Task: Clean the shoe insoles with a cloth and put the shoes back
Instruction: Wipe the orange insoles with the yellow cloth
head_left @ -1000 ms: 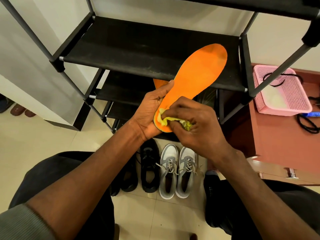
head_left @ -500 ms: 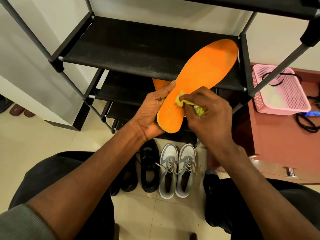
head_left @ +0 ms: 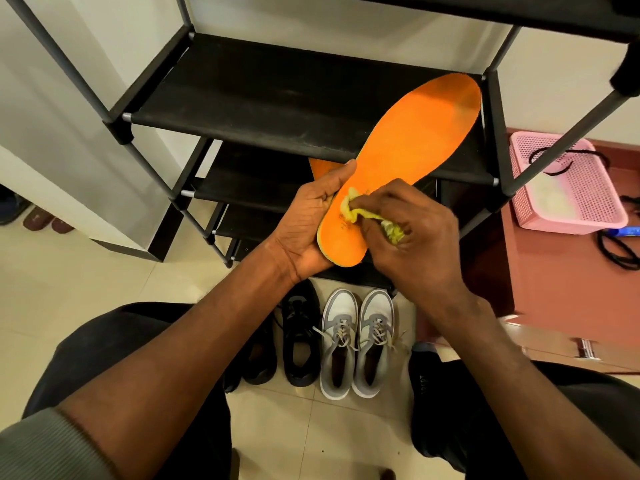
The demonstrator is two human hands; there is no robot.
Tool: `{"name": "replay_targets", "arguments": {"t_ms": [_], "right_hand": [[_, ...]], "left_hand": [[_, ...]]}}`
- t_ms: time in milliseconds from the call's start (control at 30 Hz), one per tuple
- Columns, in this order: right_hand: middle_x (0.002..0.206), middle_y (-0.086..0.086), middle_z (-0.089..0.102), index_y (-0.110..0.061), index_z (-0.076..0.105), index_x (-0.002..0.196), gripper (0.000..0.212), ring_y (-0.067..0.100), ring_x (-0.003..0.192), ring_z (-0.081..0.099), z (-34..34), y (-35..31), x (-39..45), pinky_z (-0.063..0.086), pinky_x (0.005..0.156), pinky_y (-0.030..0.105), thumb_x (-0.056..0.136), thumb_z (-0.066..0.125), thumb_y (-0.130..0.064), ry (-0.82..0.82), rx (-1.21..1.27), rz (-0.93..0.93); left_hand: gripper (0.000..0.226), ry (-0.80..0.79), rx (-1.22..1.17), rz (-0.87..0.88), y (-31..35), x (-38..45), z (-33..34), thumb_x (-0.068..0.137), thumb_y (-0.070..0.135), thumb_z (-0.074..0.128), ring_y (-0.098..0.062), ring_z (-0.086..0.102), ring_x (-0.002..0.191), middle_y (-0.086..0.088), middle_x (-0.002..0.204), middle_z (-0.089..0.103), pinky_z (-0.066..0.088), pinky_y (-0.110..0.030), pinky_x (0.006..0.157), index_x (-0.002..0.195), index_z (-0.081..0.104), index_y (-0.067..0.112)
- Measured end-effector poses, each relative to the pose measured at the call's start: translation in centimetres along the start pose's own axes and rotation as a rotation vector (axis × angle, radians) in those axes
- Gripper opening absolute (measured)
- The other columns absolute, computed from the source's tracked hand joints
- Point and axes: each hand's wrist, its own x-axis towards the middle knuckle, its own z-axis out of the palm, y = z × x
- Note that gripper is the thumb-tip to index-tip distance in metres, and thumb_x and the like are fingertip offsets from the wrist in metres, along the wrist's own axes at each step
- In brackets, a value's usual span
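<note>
While left hand (head_left: 308,216) cradles: crumpled yellow cloth (head_left: 349,212) on smooth orange insole (head_left: 412,150).

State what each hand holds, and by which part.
Left hand holds the orange insole by its heel end. Right hand holds the bunched yellow cloth, pressing it on the insole near the heel.

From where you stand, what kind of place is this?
Probably a home entryway or shoe corner: a black shoe rack stands on the tiled floor, with grey sneakers and black shoes lined up in front of it.
</note>
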Motion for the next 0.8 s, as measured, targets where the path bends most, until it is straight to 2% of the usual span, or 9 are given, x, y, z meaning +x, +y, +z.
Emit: {"name": "replay_targets", "arguments": {"t_ms": [100,167,233,367,467,567,600,700,800], "right_hand": [[0.104,0.001,0.073,-0.009,0.079,0.113,0.019,0.016,0.09,0.071,-0.4,1.1,0.4,0.06,0.073,0.042,0.095,0.072,-0.013,0.133,-0.033,0.113],[0.103,0.003,0.073,-0.006,0.079,0.113,0.019,0.017,0.091,0.071,-0.3,1.1,0.3,0.06,0.075,0.041,0.095,0.071,-0.01,0.144,-0.004,0.135],[0.103,0.004,0.072,-0.005,0.078,0.112,0.019,0.019,0.09,0.071,-0.1,0.7,0.2,0.059,0.074,0.043,0.094,0.071,-0.007,0.125,0.012,0.124],[0.102,0.003,0.072,-0.007,0.079,0.109,0.018,0.021,0.087,0.071,0.3,-0.1,-0.2,0.058,0.069,0.044,0.092,0.073,-0.004,0.004,0.034,-0.009],[0.105,0.0,0.073,-0.011,0.08,0.11,0.018,0.02,0.087,0.071,0.3,0.2,-0.1,0.058,0.069,0.045,0.094,0.072,-0.01,0.03,0.004,0.002],[0.105,0.0,0.073,-0.01,0.08,0.112,0.02,0.017,0.089,0.071,-0.3,1.1,0.2,0.059,0.073,0.043,0.095,0.072,-0.012,0.16,-0.061,0.117],[0.104,0.0,0.073,-0.01,0.079,0.112,0.019,0.017,0.088,0.07,-0.3,1.2,0.2,0.059,0.073,0.042,0.095,0.072,-0.012,0.17,-0.069,0.131],[0.101,0.002,0.072,-0.008,0.08,0.108,0.018,0.019,0.084,0.07,0.4,0.0,-0.3,0.058,0.068,0.043,0.092,0.073,-0.006,0.049,-0.002,0.039],[0.098,0.001,0.07,-0.007,0.08,0.105,0.018,0.019,0.082,0.069,0.6,-0.8,-0.5,0.056,0.065,0.043,0.09,0.073,-0.002,-0.051,0.069,-0.049]], "left_hand": [[0.037,0.019,0.057,-0.002,-0.1,-0.1,0.1,0.107,0.032,0.045,-0.021,0.068,0.098,-0.007,0.112,0.07,0.056,-0.034,0.089,0.135,0.055,0.008],[0.035,0.024,0.062,0.012,-0.2,0.0,0.1,0.107,0.032,0.045,-0.019,0.067,0.094,-0.005,0.106,0.069,0.055,-0.033,0.089,0.131,0.057,0.01],[0.034,0.018,0.029,0.019,-0.1,-0.1,0.2,0.108,0.032,0.044,-0.02,0.069,0.1,-0.006,0.11,0.071,0.055,-0.035,0.093,0.124,0.063,0.009],[0.057,-0.009,-0.016,-0.001,-0.1,0.0,0.3,0.107,0.037,0.043,-0.031,0.05,0.133,-0.018,0.149,0.048,0.043,-0.042,0.114,0.153,0.04,0.003],[0.059,-0.008,-0.002,0.002,-0.1,0.1,0.2,0.107,0.036,0.044,-0.03,0.053,0.128,-0.017,0.145,0.051,0.045,-0.041,0.111,0.155,0.038,0.003],[0.055,0.005,0.04,0.026,-0.2,0.0,0.4,0.106,0.035,0.046,-0.023,0.063,0.105,-0.011,0.123,0.061,0.054,-0.034,0.094,0.152,0.04,0.004],[0.057,0.016,0.048,0.033,-0.2,0.0,0.5,0.106,0.035,0.047,-0.023,0.062,0.104,-0.011,0.122,0.061,0.054,-0.033,0.093,0.153,0.038,0.004],[0.062,0.011,0.006,0.016,-0.2,0.0,0.4,0.105,0.036,0.047,-0.029,0.056,0.122,-0.016,0.14,0.052,0.045,-0.04,0.108,0.156,0.034,0.003],[0.063,0.009,-0.023,0.006,0.1,0.0,0.2,0.106,0.038,0.044,-0.028,0.052,0.123,-0.018,0.144,0.046,0.043,-0.041,0.11,0.157,0.031,0.003]]}}
